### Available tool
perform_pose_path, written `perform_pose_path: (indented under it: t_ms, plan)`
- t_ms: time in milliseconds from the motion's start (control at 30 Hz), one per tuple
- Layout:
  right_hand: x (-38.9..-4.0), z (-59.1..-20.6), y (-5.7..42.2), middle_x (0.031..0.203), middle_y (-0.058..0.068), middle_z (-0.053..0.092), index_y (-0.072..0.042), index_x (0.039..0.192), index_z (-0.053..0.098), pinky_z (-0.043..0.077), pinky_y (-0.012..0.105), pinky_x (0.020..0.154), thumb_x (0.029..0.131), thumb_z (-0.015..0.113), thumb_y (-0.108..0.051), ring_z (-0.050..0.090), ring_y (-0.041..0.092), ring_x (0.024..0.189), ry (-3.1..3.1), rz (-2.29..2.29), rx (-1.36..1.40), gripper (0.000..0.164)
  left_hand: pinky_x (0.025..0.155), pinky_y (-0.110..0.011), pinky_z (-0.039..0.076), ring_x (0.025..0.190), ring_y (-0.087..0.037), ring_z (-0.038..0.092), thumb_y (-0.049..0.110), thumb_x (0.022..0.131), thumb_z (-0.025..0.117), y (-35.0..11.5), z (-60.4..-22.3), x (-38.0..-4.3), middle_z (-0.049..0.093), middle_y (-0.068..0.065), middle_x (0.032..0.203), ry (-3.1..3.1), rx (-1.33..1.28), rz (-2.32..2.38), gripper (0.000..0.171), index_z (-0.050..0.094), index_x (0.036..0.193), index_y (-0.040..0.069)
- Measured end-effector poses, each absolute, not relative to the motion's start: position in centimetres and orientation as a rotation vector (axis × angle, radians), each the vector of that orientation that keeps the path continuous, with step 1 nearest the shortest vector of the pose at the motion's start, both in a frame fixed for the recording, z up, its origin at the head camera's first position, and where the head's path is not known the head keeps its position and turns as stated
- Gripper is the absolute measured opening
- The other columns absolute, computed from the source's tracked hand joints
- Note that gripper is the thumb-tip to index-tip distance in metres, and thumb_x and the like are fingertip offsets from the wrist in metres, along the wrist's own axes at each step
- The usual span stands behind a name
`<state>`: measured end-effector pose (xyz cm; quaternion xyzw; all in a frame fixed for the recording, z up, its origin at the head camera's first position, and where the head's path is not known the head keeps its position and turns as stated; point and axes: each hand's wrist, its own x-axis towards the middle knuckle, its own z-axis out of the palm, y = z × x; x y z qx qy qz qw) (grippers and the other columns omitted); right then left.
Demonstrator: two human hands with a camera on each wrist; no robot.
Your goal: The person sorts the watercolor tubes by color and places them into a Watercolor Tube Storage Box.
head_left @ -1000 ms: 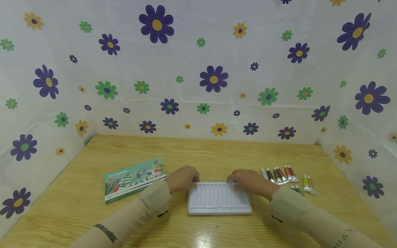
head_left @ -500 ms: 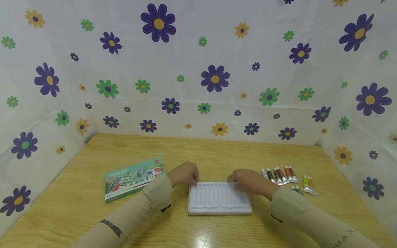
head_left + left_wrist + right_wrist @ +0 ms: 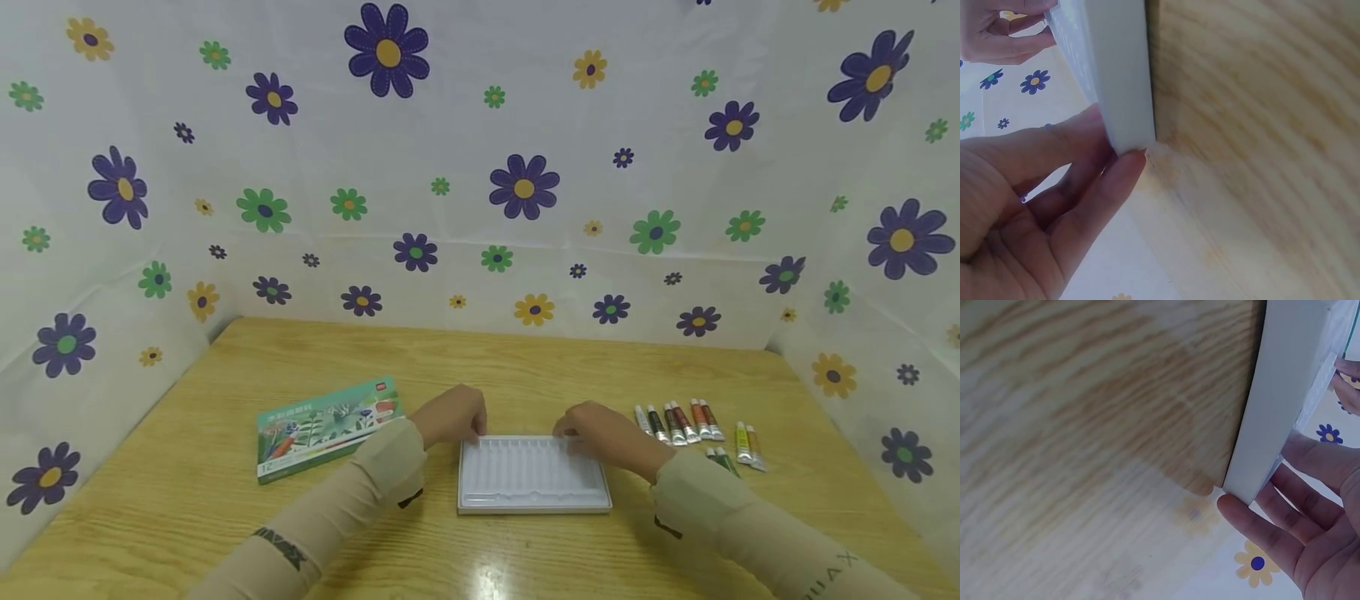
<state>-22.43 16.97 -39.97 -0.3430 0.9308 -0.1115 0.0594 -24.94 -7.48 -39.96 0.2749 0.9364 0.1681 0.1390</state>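
Observation:
A shallow white box [image 3: 535, 508] lies flat on the table in the head view, with a white slotted plastic tray [image 3: 525, 471] inside. My left hand [image 3: 452, 414] pinches the box's far left corner. In the left wrist view, the left thumb lies over the rim and a fingertip [image 3: 1125, 172] presses the corner from outside. At the far right corner, my right hand [image 3: 611, 435] grips the box. The right wrist view shows the thumb on the rim, one finger [image 3: 1260, 525] at the outer corner and the others behind the wall.
Several small paint tubes [image 3: 678, 422] lie in groups on the right, including a yellow tube [image 3: 742, 443] and dark green tubes [image 3: 722, 461]. A green printed paint box [image 3: 330, 429] lies on the left, partly behind the left sleeve. Flowered cloth [image 3: 450, 167] surrounds the wooden table [image 3: 420, 350].
My left hand has shifted slightly back towards the far left corner of the box. The right hand stays almost in place. The head view has tilted slightly.

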Motion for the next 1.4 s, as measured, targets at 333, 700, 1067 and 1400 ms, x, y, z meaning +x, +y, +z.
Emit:
perform_pose_path:
  t_ms: [333, 700, 1067, 1400]
  plan:
    - [-22.9, -39.9, 17.8, 0.096, 0.007, 0.073, -0.005, 0.097, 0.072, 0.055, 0.032, 0.078, 0.081, 0.070, -0.006, 0.068, 0.017, 0.086, 2.770, -0.325, -1.087, 0.016, 0.080, -0.031, 0.054, 0.084, -0.018, 0.065, 0.003, 0.078, 0.073, -7.7, -40.4, -24.8, 0.072, -0.005, 0.086, 2.704, 0.747, 0.563, 0.007, 0.074, 0.082, 0.008]
    - [-23.2, -37.7, 19.9, 0.103, 0.012, 0.070, 0.000, 0.108, 0.067, 0.054, 0.036, 0.081, 0.084, 0.068, -0.007, 0.066, 0.023, 0.092, 2.847, -0.290, -1.005, 0.025, 0.074, -0.028, 0.054, 0.077, -0.016, 0.064, 0.002, 0.074, 0.075, -7.5, -39.5, -25.0, 0.073, -0.005, 0.082, 2.692, 0.729, 0.510, 0.006, 0.073, 0.076, 0.008]
    - [-23.4, -35.1, 25.0, 0.100, 0.015, 0.069, 0.003, 0.110, 0.064, 0.053, 0.044, 0.080, 0.083, 0.068, -0.005, 0.065, 0.029, 0.090, 3.038, -0.324, -0.838, 0.029, 0.073, -0.027, 0.054, 0.076, -0.014, 0.063, 0.004, 0.075, 0.075, -7.6, -40.3, -25.2, 0.072, -0.004, 0.082, 2.689, 0.745, 0.523, 0.006, 0.073, 0.077, 0.009]
    - [-23.5, -34.9, 30.0, 0.095, 0.020, 0.068, 0.006, 0.105, 0.065, 0.053, 0.046, 0.074, 0.084, 0.065, -0.006, 0.065, 0.029, 0.081, 3.138, -0.477, -0.714, 0.024, 0.072, -0.029, 0.054, 0.074, -0.015, 0.063, 0.003, 0.074, 0.076, -7.6, -40.4, -25.3, 0.072, -0.004, 0.080, 2.680, 0.721, 0.546, 0.006, 0.073, 0.075, 0.009]
